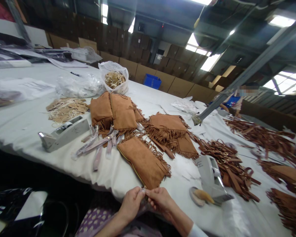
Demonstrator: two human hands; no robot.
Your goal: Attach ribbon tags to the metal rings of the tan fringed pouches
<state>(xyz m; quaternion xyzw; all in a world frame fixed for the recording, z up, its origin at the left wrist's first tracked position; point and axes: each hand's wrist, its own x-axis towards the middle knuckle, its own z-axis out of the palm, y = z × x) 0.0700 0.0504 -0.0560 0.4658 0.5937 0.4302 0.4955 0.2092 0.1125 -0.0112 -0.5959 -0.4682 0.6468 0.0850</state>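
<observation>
A tan suede-look bag with fringe along its side and a zipper on its left edge lies at the table's front edge. At its near corner, by the zipper end, my left hand pinches with thumb and finger. My right hand is closed on the same corner, fingertips almost touching the left ones. A small shiny bit shows between them, too small to name. Just behind lie straps in clear wrapping and more fringed bags, with another fringed stack to the right.
One tape dispenser stands at left, another at right beside a tape roll. Brown straps heap up at right. Strung tags and a bag of tags lie behind. A slanted metal post rises near a person.
</observation>
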